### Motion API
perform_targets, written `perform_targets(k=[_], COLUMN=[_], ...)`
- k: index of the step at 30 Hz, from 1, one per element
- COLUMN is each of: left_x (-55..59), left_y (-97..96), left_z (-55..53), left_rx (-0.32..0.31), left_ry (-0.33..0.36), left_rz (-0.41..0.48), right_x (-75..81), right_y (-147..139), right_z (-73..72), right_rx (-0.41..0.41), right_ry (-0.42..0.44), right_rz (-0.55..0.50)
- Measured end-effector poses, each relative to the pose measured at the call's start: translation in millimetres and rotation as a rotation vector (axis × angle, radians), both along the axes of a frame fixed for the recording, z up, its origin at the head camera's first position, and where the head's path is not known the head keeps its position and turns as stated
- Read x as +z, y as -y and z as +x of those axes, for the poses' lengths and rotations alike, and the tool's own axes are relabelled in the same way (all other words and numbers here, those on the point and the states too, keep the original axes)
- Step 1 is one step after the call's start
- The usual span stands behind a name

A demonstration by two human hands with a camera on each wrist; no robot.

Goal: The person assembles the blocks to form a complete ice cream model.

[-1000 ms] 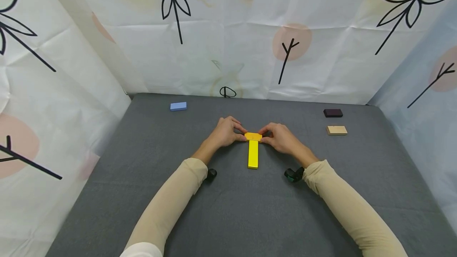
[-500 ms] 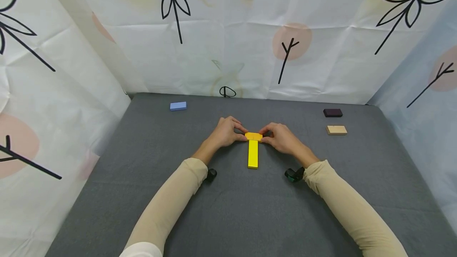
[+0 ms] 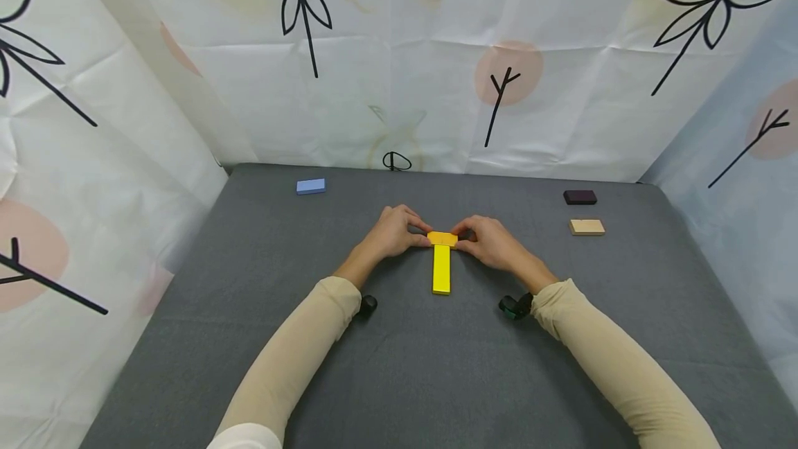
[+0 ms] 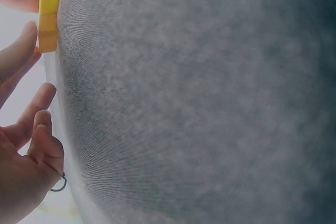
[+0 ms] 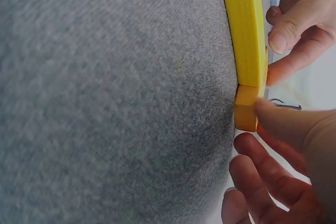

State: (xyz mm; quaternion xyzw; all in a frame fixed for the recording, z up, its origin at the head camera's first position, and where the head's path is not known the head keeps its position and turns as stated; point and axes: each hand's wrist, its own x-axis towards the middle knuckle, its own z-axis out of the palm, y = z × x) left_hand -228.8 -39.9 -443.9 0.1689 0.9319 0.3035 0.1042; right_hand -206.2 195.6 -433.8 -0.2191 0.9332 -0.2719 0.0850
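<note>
On the grey cloth in the head view, a bright yellow bar (image 3: 441,270) lies lengthwise. An orange block (image 3: 443,239) sits crosswise against its far end, so the two form a T. My left hand (image 3: 396,231) pinches the orange block's left end between thumb and fingers. The right end is pinched by my right hand (image 3: 488,241). In the right wrist view, the orange block (image 5: 245,108) touches the end of the yellow bar (image 5: 245,30), and my right thumb lies on the block. Fingertips behind the block are partly hidden.
A blue block (image 3: 311,186) lies at the back left of the grey tabletop (image 3: 399,366). At the back right, a dark block (image 3: 580,197) lies behind a tan block (image 3: 587,227). White patterned sheets (image 3: 436,109) enclose the back and sides.
</note>
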Motion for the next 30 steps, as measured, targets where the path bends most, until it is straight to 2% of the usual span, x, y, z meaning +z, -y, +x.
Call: perform_targets(k=[5,9,16,22,30], left_x=[0.6,2.5,8.0,13.4,15.5], left_y=[-0.1,-1.6,-5.7,-9.1,-13.9], left_z=[1.6,5.0,14.9,24.8,36.1], left_rx=[0.003,-0.027,-0.073,-0.148,-0.231], left_ry=[0.014,0.001,-0.097,-0.198,-0.210], left_rz=[0.001,-0.040,-0.128,-0.216,-0.295], right_x=[0.6,-0.2,0.5,3.8,3.1], right_y=[0.4,-2.1,-10.5,-20.3,-36.7], right_z=[1.0,3.8,5.7,4.3,-0.4], right_rx=[-0.011,-0.032,-0.108,-0.146,-0.177], right_ry=[0.009,-0.024,-0.099,-0.121,-0.075], right_rz=[0.003,0.024,0.138,0.294,0.394])
